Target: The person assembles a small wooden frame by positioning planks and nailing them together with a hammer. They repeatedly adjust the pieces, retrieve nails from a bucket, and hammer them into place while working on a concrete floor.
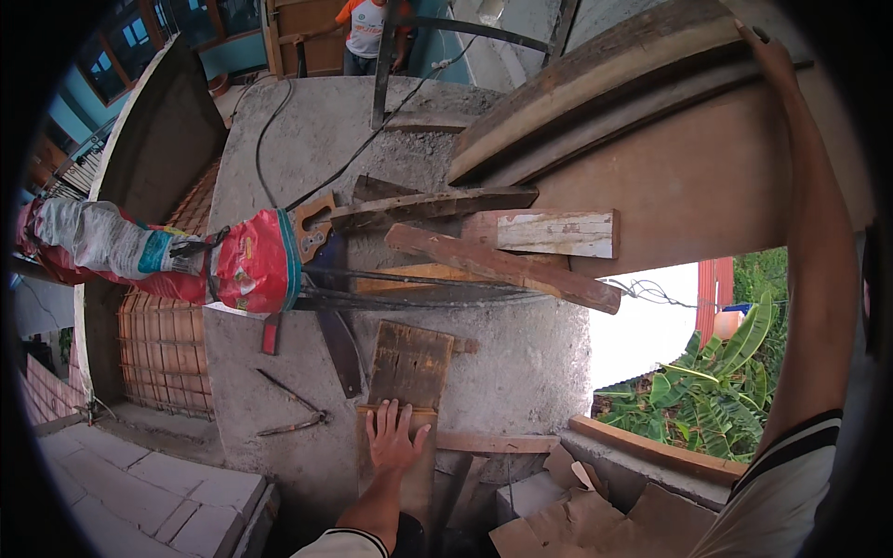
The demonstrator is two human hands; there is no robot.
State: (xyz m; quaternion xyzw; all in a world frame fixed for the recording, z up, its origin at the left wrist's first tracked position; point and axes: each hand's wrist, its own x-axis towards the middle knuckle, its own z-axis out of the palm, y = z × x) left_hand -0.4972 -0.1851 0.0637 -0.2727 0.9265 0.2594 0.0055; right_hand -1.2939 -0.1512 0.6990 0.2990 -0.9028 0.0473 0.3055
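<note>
My left hand (pixel 395 442) lies flat with its fingers apart on a worn wooden board (pixel 395 488), at the seam with a darker board (pixel 409 358) just beyond it. My right arm reaches far up the right side. My right hand (pixel 770 58) is at the far end of long weathered timbers (pixel 605 88), its fingers bent around a small dark thing that I cannot make out. Left of the boards lie a handsaw with a wooden handle (pixel 314 226) and a pair of pincers (pixel 296 409) with its legs spread.
A red and white plastic sack (pixel 251 265) stretches in from the left. Loose planks (pixel 507 265) and black cables (pixel 409 279) cross the concrete slab (pixel 502 372). Steel mesh (pixel 163 344) lies at left, pale blocks (pixel 139 484) at lower left. A person (pixel 367 33) stands beyond; the right edge opens onto plants.
</note>
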